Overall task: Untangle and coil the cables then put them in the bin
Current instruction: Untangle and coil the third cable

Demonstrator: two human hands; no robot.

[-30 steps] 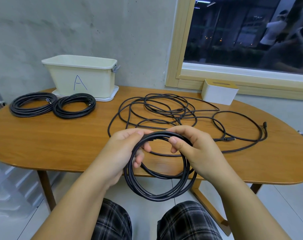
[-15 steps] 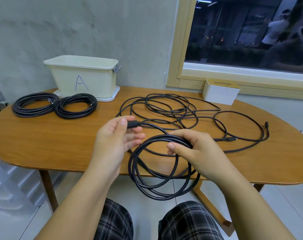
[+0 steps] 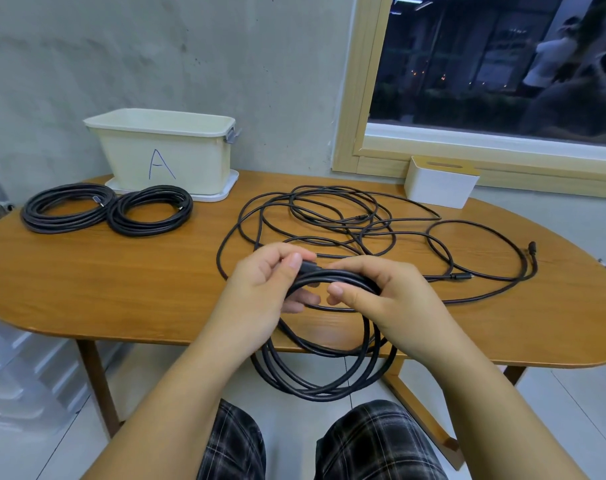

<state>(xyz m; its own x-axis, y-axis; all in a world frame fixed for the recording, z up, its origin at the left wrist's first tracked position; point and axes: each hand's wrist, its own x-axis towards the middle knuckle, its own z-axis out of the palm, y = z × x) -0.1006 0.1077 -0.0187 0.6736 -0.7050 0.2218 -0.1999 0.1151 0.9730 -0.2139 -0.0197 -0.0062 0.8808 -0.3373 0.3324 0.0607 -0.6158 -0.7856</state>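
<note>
While only the head view is given, every entry below is read from it.

Coil in hand: black cable coil (image 3: 324, 372), its loops hanging off the near table edge above the lap; its top is gathered between both hands.
Left hand: left hand (image 3: 265, 289), thumb and fingers curled, pinching the cable end at the top of the coil.
Right hand: right hand (image 3: 388, 296), fingers wrapped over the gathered loops, thumb pressed under them.
Step in hand: judged to be finishing this coil by securing its free end.
How to do it well: keep the right-hand grip firm so the loops stay stacked; lead the end round the bundle with the left, snug but not kinked; keep the hanging loops off the table edge.
Tangle: loose cables (image 3: 346, 223) spread mid-table behind the hands, not yet coiled; plug ends lie at right.
Done coils: two coils (image 3: 107, 211) lie side by side at left, touching, just in front of the bin, not inside it.
Bin: bin (image 3: 163, 147), cream, marked "A", at far left against the wall, on a white tray.
Other: white box (image 3: 440, 185) at the window sill.
In the way: the tangle lies just beyond the hands and could snag; the path to the bin crosses the done coils.
</note>
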